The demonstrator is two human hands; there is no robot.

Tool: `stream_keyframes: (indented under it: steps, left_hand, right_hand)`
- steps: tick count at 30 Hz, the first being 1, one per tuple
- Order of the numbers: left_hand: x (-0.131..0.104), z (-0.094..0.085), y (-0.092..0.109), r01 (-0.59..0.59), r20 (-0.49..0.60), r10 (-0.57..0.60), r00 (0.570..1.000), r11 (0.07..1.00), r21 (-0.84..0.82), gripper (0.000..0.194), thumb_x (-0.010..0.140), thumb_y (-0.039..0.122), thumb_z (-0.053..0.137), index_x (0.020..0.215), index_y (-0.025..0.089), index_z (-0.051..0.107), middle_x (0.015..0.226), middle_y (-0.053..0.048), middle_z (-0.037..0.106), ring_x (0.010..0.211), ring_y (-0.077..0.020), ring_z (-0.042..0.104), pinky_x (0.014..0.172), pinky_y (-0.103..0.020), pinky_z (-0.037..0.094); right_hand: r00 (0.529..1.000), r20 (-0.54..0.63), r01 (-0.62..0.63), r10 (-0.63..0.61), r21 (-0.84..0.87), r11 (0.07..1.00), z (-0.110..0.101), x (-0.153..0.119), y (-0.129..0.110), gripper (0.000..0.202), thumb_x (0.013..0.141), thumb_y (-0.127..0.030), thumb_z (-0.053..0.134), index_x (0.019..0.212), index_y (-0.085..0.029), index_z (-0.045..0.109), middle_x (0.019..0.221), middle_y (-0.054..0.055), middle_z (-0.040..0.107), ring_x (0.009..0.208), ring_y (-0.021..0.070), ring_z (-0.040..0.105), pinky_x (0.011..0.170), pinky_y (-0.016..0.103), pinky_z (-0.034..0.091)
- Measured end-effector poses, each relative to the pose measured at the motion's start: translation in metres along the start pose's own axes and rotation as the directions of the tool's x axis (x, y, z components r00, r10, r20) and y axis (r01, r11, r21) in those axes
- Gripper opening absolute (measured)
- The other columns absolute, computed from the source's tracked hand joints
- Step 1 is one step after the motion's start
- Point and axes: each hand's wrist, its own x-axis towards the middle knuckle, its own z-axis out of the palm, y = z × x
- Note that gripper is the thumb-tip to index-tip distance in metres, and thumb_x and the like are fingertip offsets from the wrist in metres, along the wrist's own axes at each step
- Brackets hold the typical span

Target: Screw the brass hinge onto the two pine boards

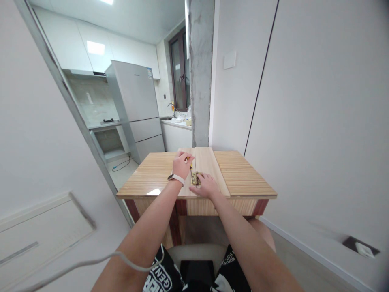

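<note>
Two pale wooden boards lie side by side on the table, the left board (183,192) against the right board (210,162). A brass-coloured hinge (193,178) lies over the seam between them, near the front edge. My left hand (181,163), with a watch on its wrist, is closed around a small screwdriver (191,166) with a yellow and dark handle. Its shaft points down at the left leaf of the hinge; the exact tip is too small to make out. My right hand (208,185) rests on the right board, thumb and fingers apart around the hinge's right side, touching it.
The striped wooden table (243,174) stands in front of my knees, near a white wall (304,121). A pale cable (121,256) crosses my left forearm. Beyond a grey pillar (201,73) are a fridge (138,97) and a kitchen counter with a sink (165,118).
</note>
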Motion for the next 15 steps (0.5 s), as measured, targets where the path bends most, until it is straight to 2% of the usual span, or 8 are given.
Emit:
stream_keyframes:
  steps: [4,9,11,15]
  left_hand:
    - [-0.0006,0.0001,-0.0007,0.011,-0.013,-0.010,1.000,1.000,0.019,0.007,0.095,0.026,0.072,0.092,0.022,0.077,0.095,-0.005,0.068,0.083,-0.0184,0.067,0.083,-0.034,0.057]
    - [-0.0015,0.0000,-0.0005,-0.017,0.030,0.017,0.999,1.000,-0.018,0.017,0.099,0.018,0.062,0.109,0.022,0.076,0.106,-0.007,0.074,0.093,-0.0201,0.070,0.090,-0.036,0.057]
    - [-0.0011,0.0000,0.0001,-0.013,0.040,0.014,0.999,1.000,-0.028,0.017,0.098,0.018,0.064,0.110,0.021,0.076,0.105,-0.007,0.075,0.092,-0.0199,0.071,0.089,-0.036,0.057]
    - [0.0006,-0.0005,0.0019,-0.013,0.047,0.015,0.999,1.000,-0.027,0.007,0.092,0.024,0.076,0.098,0.022,0.077,0.099,-0.006,0.073,0.086,-0.0188,0.069,0.085,-0.035,0.058]
  right_hand:
    - [1.000,-0.011,0.002,-0.002,0.000,1.000,0.0014,0.0002,0.0010,0.098,0.083,-0.085,0.057,0.158,-0.024,0.048,0.160,0.016,0.045,0.145,0.0363,0.038,0.120,0.047,0.024]
    - [1.000,-0.027,0.005,-0.005,-0.006,1.000,0.0036,0.0011,0.0017,0.098,0.082,-0.086,0.056,0.158,-0.023,0.048,0.160,0.016,0.045,0.145,0.0363,0.039,0.120,0.047,0.024]
    - [1.000,-0.029,0.011,-0.011,-0.006,1.000,0.0039,0.0014,0.0020,0.099,0.082,-0.086,0.056,0.158,-0.023,0.048,0.160,0.017,0.045,0.145,0.0364,0.039,0.120,0.048,0.025]
    - [1.000,-0.016,0.011,-0.011,-0.007,1.000,0.0032,0.0014,0.0022,0.098,0.082,-0.086,0.055,0.158,-0.024,0.047,0.161,0.016,0.044,0.145,0.0361,0.038,0.120,0.048,0.025]
